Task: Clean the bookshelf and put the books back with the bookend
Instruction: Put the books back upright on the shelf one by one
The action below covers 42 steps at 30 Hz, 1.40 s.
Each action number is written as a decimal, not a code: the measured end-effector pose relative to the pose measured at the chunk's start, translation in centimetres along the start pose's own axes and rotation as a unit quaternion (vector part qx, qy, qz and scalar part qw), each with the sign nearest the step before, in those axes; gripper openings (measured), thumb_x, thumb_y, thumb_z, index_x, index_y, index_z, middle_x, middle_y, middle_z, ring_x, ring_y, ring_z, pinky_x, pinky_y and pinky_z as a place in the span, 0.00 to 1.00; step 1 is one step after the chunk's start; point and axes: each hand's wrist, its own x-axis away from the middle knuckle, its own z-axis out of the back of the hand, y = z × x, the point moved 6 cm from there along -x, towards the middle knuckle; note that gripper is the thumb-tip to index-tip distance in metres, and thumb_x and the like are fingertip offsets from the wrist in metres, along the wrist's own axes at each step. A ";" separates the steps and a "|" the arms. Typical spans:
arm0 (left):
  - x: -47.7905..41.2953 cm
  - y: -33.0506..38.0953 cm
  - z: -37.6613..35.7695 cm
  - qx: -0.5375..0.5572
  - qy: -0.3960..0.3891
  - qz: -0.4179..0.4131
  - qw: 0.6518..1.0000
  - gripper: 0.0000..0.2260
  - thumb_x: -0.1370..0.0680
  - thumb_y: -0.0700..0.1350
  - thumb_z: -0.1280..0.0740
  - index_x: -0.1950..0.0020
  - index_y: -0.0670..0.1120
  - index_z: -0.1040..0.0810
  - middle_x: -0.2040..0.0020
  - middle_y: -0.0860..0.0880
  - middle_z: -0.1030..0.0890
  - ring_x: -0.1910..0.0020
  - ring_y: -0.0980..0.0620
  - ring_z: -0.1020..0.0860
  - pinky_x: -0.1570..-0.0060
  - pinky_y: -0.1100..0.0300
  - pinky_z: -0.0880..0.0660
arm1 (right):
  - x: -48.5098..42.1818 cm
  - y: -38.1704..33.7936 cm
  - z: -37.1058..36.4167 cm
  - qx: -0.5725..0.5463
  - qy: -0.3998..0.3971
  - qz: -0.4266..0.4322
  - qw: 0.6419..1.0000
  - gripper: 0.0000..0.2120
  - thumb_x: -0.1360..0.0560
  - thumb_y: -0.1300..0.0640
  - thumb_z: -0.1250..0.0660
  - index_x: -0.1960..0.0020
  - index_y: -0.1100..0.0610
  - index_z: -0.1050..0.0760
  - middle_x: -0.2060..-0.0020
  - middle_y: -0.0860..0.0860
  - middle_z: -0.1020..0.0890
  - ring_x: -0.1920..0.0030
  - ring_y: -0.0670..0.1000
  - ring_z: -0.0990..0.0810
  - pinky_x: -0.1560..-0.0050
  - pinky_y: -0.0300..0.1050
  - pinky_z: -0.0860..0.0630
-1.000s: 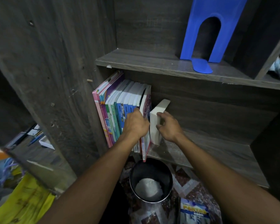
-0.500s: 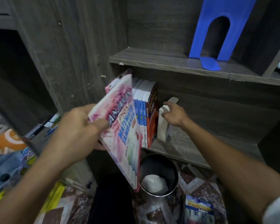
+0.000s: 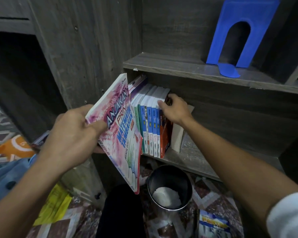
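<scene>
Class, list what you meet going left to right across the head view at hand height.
Orange toy → left hand → pink book → blue books → red book → white book.

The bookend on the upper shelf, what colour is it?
Blue; the bookend shows best in the head view.

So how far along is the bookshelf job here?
Early, it seems. Done: the blue bookend stands aside on the upper shelf. In hand: the left hand grips a pink workbook clear of the lower shelf; the right hand grips the top of the row of books there. Left: emptying that shelf, wiping it, restacking the books with the bookend.
</scene>
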 end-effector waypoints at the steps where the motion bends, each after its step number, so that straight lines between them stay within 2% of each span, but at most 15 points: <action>1: 0.1 0.2 0.0 -0.009 0.003 -0.006 1.000 0.09 0.24 0.35 0.34 0.56 0.49 0.19 0.66 0.50 0.16 0.72 0.57 0.18 0.76 0.68 0.25 | -0.2 -0.9 -0.7 -0.004 -0.007 0.005 1.000 0.34 0.24 0.35 0.37 0.26 0.55 0.35 0.28 0.55 0.30 0.30 0.58 0.29 0.34 0.57 0.28; 4: 0.3 0.5 0.1 -0.010 0.004 -0.014 1.000 0.09 0.24 0.36 0.34 0.54 0.48 0.18 0.67 0.52 0.16 0.72 0.57 0.18 0.77 0.70 0.27 | -0.6 -2.6 -3.1 0.023 -0.040 -0.005 0.999 0.45 0.26 0.31 0.37 0.20 0.56 0.46 0.22 0.55 0.39 0.24 0.59 0.38 0.28 0.58 0.34; 6: 0.5 0.7 0.3 -0.015 0.004 -0.023 1.000 0.08 0.24 0.35 0.34 0.54 0.48 0.18 0.67 0.54 0.16 0.73 0.56 0.18 0.77 0.68 0.26 | -0.9 -3.0 -4.2 0.034 -0.039 -0.014 0.999 0.46 0.27 0.31 0.35 0.20 0.56 0.48 0.21 0.54 0.43 0.23 0.59 0.40 0.28 0.56 0.35; 12: 0.7 1.0 0.9 0.019 -0.010 -0.030 0.999 0.12 0.24 0.35 0.34 0.54 0.52 0.18 0.64 0.52 0.15 0.67 0.51 0.16 0.66 0.51 0.18 | -1.8 -1.6 -4.9 -0.030 -0.034 -0.033 0.998 0.45 0.29 0.33 0.31 0.22 0.55 0.42 0.21 0.52 0.42 0.24 0.58 0.38 0.32 0.55 0.32; 18: 0.4 1.2 0.9 0.017 -0.007 -0.039 0.999 0.13 0.24 0.35 0.34 0.54 0.53 0.18 0.64 0.51 0.15 0.66 0.50 0.15 0.66 0.50 0.18 | -2.2 -1.4 -5.1 -0.021 -0.018 -0.040 0.999 0.43 0.30 0.32 0.33 0.22 0.50 0.40 0.22 0.52 0.40 0.26 0.58 0.35 0.34 0.56 0.30; 23: -0.2 1.2 0.8 0.012 -0.005 -0.042 0.999 0.12 0.24 0.35 0.34 0.54 0.52 0.18 0.64 0.51 0.15 0.66 0.49 0.15 0.61 0.46 0.18 | -2.7 -1.2 -5.0 -0.041 -0.030 -0.042 0.998 0.43 0.31 0.31 0.32 0.23 0.51 0.39 0.23 0.52 0.40 0.27 0.58 0.35 0.33 0.56 0.30; 30: -0.8 1.8 0.2 0.009 -0.015 -0.050 0.999 0.12 0.25 0.35 0.33 0.53 0.52 0.17 0.63 0.50 0.14 0.66 0.48 0.15 0.61 0.46 0.18 | -3.1 -1.2 -5.2 -0.054 -0.055 -0.069 0.995 0.48 0.34 0.29 0.30 0.22 0.51 0.42 0.22 0.53 0.42 0.26 0.60 0.36 0.32 0.61 0.30; 32: -0.7 1.6 0.3 0.017 -0.007 -0.051 0.999 0.10 0.29 0.39 0.29 0.55 0.54 0.17 0.64 0.51 0.15 0.67 0.48 0.15 0.61 0.46 0.18 | -3.1 -1.5 -5.3 -0.052 -0.067 -0.086 0.993 0.53 0.36 0.27 0.31 0.21 0.50 0.46 0.21 0.53 0.45 0.25 0.61 0.38 0.31 0.62 0.31; 33: -0.8 1.4 0.7 0.011 0.003 -0.060 0.998 0.08 0.32 0.44 0.30 0.56 0.55 0.17 0.65 0.53 0.15 0.68 0.52 0.16 0.63 0.51 0.18 | -3.2 -1.8 -5.4 -0.042 -0.071 -0.093 0.992 0.56 0.37 0.25 0.31 0.20 0.50 0.48 0.21 0.53 0.47 0.24 0.62 0.39 0.31 0.64 0.33; 35: -0.6 2.0 1.2 -0.037 0.015 -0.098 0.994 0.15 0.39 0.56 0.35 0.55 0.54 0.19 0.69 0.62 0.18 0.70 0.63 0.19 0.69 0.67 0.21 | -3.2 -2.6 -5.6 0.002 -0.074 -0.106 0.992 0.59 0.40 0.22 0.33 0.20 0.50 0.51 0.20 0.54 0.50 0.24 0.65 0.41 0.31 0.70 0.36; 36: -0.6 2.2 1.4 -0.046 0.016 -0.105 0.993 0.18 0.40 0.59 0.37 0.54 0.54 0.21 0.70 0.64 0.20 0.70 0.64 0.20 0.70 0.70 0.23 | -3.2 -3.0 -5.7 0.027 -0.072 -0.112 0.991 0.60 0.40 0.21 0.34 0.20 0.51 0.52 0.21 0.56 0.50 0.24 0.67 0.43 0.31 0.72 0.39; 38: -0.6 2.3 1.6 -0.049 0.019 -0.096 0.994 0.15 0.41 0.61 0.38 0.58 0.60 0.20 0.71 0.64 0.21 0.71 0.65 0.21 0.72 0.72 0.26 | -3.2 -3.7 -5.7 0.060 -0.065 -0.121 0.989 0.60 0.39 0.22 0.34 0.20 0.53 0.53 0.21 0.58 0.49 0.24 0.68 0.45 0.31 0.76 0.43; 39: -0.5 2.4 1.8 -0.052 0.022 -0.102 0.993 0.15 0.41 0.60 0.39 0.60 0.58 0.20 0.71 0.65 0.21 0.72 0.66 0.22 0.73 0.75 0.28 | -3.2 -3.9 -5.7 0.066 -0.065 -0.125 0.988 0.60 0.38 0.22 0.34 0.20 0.54 0.53 0.21 0.59 0.50 0.24 0.69 0.46 0.31 0.76 0.45; 40: -0.6 2.2 1.8 -0.050 0.024 -0.106 0.993 0.13 0.40 0.59 0.38 0.62 0.55 0.21 0.71 0.65 0.21 0.72 0.66 0.22 0.72 0.74 0.27 | -3.1 -4.0 -5.7 0.068 -0.068 -0.129 0.987 0.60 0.38 0.23 0.33 0.20 0.54 0.54 0.21 0.59 0.50 0.23 0.69 0.47 0.31 0.77 0.45; 42: -0.9 1.6 1.7 -0.037 0.024 -0.089 0.995 0.10 0.38 0.52 0.33 0.60 0.54 0.19 0.67 0.58 0.17 0.71 0.59 0.18 0.66 0.60 0.19 | -3.1 -4.0 -5.8 0.072 -0.080 -0.138 0.985 0.60 0.37 0.24 0.32 0.20 0.53 0.55 0.21 0.58 0.52 0.23 0.69 0.49 0.31 0.77 0.46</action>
